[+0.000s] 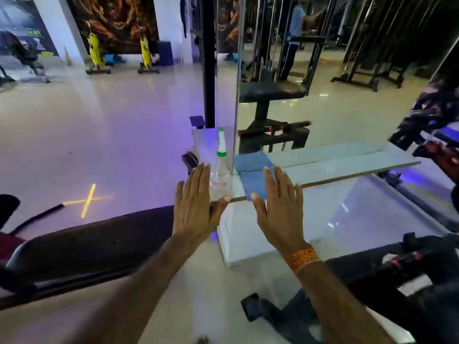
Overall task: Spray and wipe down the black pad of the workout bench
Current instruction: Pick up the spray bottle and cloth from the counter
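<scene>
The black pad of the workout bench (94,242) stretches across the lower left. A clear spray bottle (220,170) with a white and green nozzle stands on a pale ledge (347,165) at the foot of a mirrored pillar. A blue cloth (253,180) lies folded on the ledge beside the bottle, hanging over its edge. My left hand (196,207) hovers flat with fingers spread, just in front of the bottle. My right hand (280,209) is also flat and empty, its fingertips over the near edge of the cloth. An orange band circles my right wrist.
A mirrored pillar (310,70) rises behind the ledge, reflecting gym machines and a person. A black upright post (208,60) stands left of it. Glossy tiled floor (99,135) spreads to the left. Dark machine parts (437,135) crowd the right side and lower right.
</scene>
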